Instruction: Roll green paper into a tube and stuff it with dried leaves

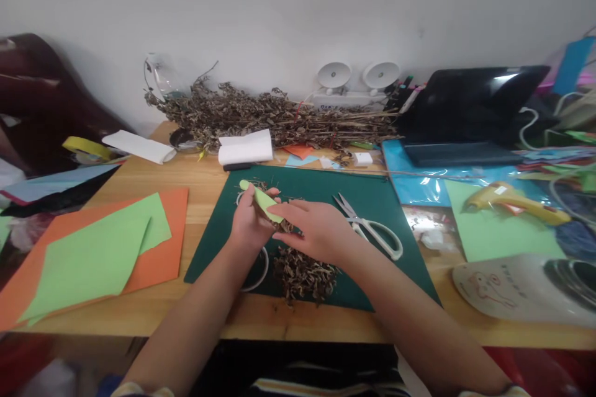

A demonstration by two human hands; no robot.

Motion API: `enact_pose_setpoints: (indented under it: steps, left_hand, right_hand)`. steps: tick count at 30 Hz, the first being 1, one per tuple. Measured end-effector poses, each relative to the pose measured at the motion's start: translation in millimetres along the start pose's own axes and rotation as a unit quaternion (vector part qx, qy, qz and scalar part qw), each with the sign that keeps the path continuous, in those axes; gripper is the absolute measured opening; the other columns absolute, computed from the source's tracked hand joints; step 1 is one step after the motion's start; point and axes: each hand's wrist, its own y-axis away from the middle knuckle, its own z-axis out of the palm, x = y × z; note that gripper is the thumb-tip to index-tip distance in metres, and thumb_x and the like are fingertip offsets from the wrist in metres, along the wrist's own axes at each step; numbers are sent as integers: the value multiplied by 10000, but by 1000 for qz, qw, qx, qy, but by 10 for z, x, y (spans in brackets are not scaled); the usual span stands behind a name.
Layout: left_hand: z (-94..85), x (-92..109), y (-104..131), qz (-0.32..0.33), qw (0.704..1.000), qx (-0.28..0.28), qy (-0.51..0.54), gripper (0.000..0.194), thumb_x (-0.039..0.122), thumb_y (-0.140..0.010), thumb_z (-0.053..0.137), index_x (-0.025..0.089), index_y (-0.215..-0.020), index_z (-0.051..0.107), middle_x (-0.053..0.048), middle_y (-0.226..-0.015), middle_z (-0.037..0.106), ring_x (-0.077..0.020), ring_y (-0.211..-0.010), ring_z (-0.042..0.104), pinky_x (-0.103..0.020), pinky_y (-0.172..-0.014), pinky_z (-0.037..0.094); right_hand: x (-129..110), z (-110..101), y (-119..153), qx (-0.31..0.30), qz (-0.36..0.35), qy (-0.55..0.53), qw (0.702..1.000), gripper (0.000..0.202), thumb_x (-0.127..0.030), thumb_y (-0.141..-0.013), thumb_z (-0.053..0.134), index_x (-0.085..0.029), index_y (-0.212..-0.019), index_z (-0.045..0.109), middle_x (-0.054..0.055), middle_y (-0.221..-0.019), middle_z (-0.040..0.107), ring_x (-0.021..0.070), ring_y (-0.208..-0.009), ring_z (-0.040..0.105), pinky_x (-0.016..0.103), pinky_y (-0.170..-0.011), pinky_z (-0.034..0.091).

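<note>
My left hand (251, 220) is closed around a narrow folded strip of light green paper (261, 200), held tilted above the mat. The fingertips of my right hand (321, 229) meet the strip's lower end. Brown dried leaves show between its thumb and fingers, partly hidden. Below both hands, a loose pile of dried leaves (305, 276) lies on the dark green cutting mat (209, 248). A round thing with a white rim (263, 276) is mostly covered by my left wrist. Scissors with white handles (372, 232) rest on the mat beside my right hand, blades apart.
Bundled dried plants (261, 115) lie along the wall behind a white paper roll (246, 147). Green sheets (93, 254) and an orange sheet (179, 229) are at left. A yellow glue gun (512, 198), a large bottle (507, 288) and a dark laptop-like screen (475, 105) stand right.
</note>
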Motion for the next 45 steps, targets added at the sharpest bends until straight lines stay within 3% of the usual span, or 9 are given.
enact_pose_setpoints:
  steps: [4,8,12,16,20,26,35,45]
  left_hand:
    - [-18,25,-9,19,999,-25,24,227,312,-813,430,156,-665,502,-5,-585,624,-134,-491,590,-256,-488,483]
    - [-34,55,48,60,993,-106,10,83,267,-764,493,189,-756,521,14,-627,648,-137,-538,617,-257,-498,499]
    - [-29,35,152,120,971,-201,-59,314,240,-584,700,203,-852,540,18,-677,658,-138,-580,624,-252,-533,515]
    - [-31,12,209,165,950,-242,-110,388,251,-504,768,173,-836,583,-13,-734,654,-129,-630,616,-209,-557,506]
    - [-57,23,215,222,931,-251,-145,335,281,-526,759,167,-808,619,-25,-765,634,-109,-632,586,-184,-561,479]
    - [-89,37,208,297,907,-251,-159,289,317,-567,732,177,-793,620,-40,-774,621,-153,-755,573,-251,-693,469]
    - [-71,21,191,306,909,-245,-142,236,296,-613,706,171,-783,599,-46,-764,630,-152,-748,577,-261,-682,464]
    - [-48,4,228,309,913,-226,-142,254,261,-557,742,179,-720,565,-34,-736,628,-146,-683,586,-257,-595,498]
  right_hand:
    - [28,-12,74,99,23,-26,994,329,-327,-794,485,-155,-1071,534,63,-891,645,128,-674,567,232,-580,406]
    - [39,-83,129,147,38,-35,988,350,-336,-797,481,-118,-1065,536,53,-800,648,104,-580,537,216,-520,390]
    - [42,-128,162,179,43,-40,982,359,-373,-804,469,-123,-1047,554,41,-741,639,111,-568,537,220,-507,392]
    - [57,-129,163,170,52,-24,984,398,-435,-809,440,-147,-1059,555,40,-726,641,131,-601,555,231,-537,410]
    - [64,-116,130,164,32,-15,986,438,-461,-813,424,-119,-1052,559,58,-733,642,137,-595,552,237,-537,415]
    - [64,-113,88,121,13,-11,992,437,-473,-807,427,-138,-1064,539,70,-785,630,151,-650,550,252,-577,422]
    - [86,-121,79,134,5,-18,991,413,-424,-800,470,-133,-1088,521,67,-814,616,150,-677,546,251,-577,426]
    - [95,-103,71,152,6,-75,985,271,-307,-794,483,-162,-1014,544,53,-834,630,130,-670,553,236,-555,430]
